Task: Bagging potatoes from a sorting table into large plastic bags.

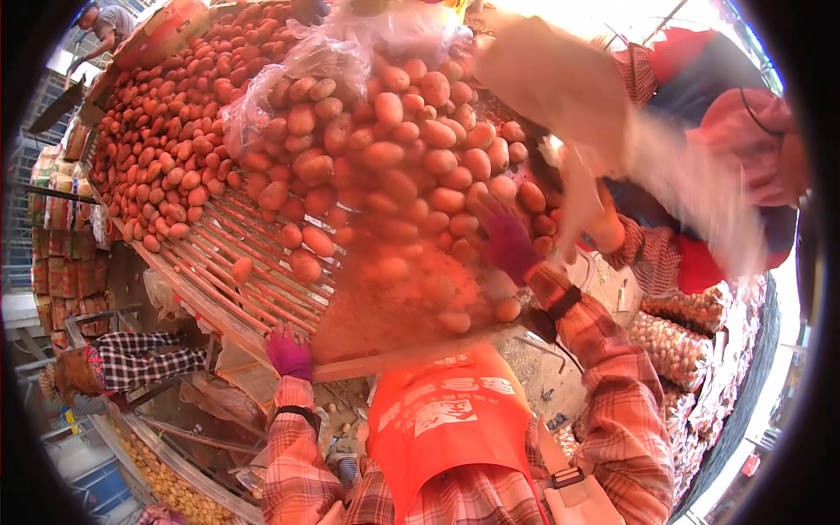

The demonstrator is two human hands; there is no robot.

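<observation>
Potatoes (pixel 387 155) lie heaped on a sorting table with metal slats (pixel 220 230). At the table's near rim, my left hand (pixel 289 353) in a purple glove rests on the edge, with nothing seen in it. My right hand (pixel 502 239), also gloved in purple, lies against potatoes at the right side of the heap; its fingers are spread and partly blurred. Clear plastic sheeting (pixel 328 52) lies over the far part of the heap. Reddish dust or haze covers the bare board (pixel 367 321) between my hands.
At the right, a co-worker (pixel 656 249) leans in beside a blurred brown sack or sheet (pixel 558 85). Filled net sacks (pixel 676 348) are stacked below. Another person (pixel 144 361) in checked clothing is at the lower left, by a trough of yellowish potatoes (pixel 170 479). A third person (pixel 111 26) stands far left.
</observation>
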